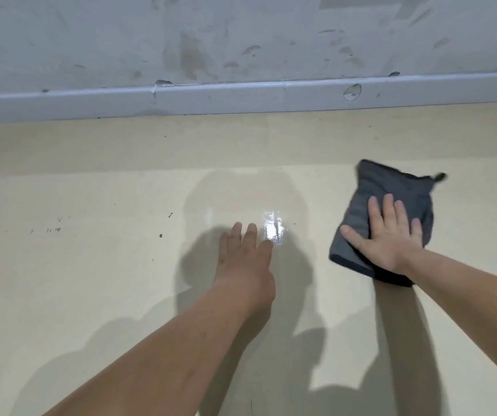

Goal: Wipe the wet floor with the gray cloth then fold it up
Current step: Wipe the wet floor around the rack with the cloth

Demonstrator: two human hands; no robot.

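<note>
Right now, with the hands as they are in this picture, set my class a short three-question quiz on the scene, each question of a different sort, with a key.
1. True or false: the right hand lies flat on the gray cloth.
2. Which side of the cloth is the shiny wet patch on? A) the person's left B) the person's right C) under the cloth
3. Fill in: the left hand is ______, holding nothing.

Key
1. True.
2. A.
3. Open; it reaches over the floor beside the wet patch, fingers extended.
</note>
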